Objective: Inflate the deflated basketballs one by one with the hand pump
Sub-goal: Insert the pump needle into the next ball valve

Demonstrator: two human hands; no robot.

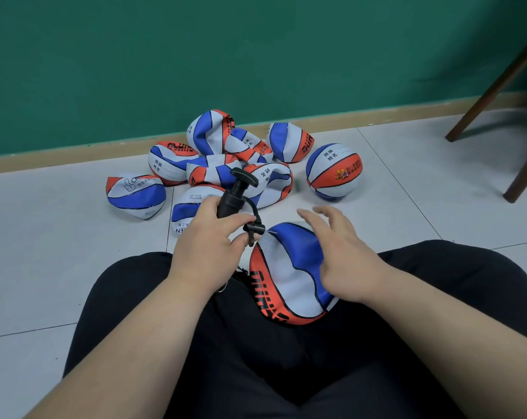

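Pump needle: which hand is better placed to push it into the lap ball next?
Left: the left hand holds the pump and pinches its needle end by the ball; the right hand is open above it.

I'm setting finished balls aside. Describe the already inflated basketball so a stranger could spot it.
Below the green wall lies a heap of basketballs on the tiled floor. The inflated basketball stands just right of the heap. It alone is fully round; the others are crumpled.

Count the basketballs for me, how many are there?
10. Eight squashed ones are heaped by the green wall, one round ball sits right of them, one squashed ball lies on the lap. More may hide underneath.
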